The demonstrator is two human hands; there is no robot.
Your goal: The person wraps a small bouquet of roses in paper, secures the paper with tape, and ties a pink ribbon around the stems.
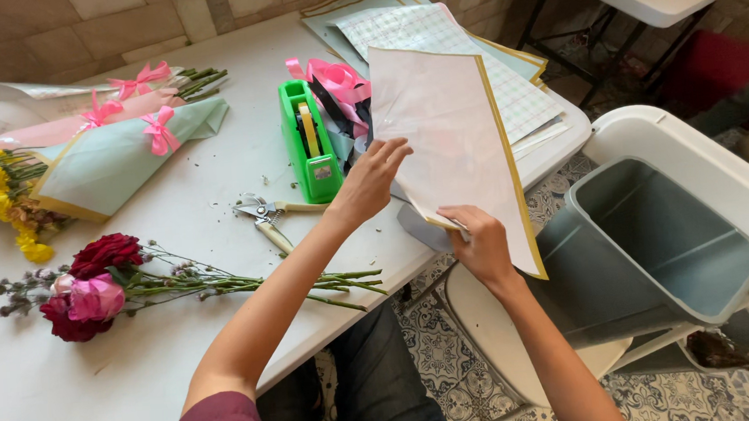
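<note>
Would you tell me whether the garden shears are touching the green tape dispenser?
Apart. The head view shows bare white table between the shears and the tape dispenser.

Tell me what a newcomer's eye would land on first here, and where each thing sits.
First, the pale wrapping sheet with a gold edge, held up at centre over the table's right end by the left hand and the right hand. Next, the loose red and pink flowers lying on the white table at left, with wrapped bouquets behind them. A bright green tape dispenser stands at mid-table, and a grey bin is at right.
</note>
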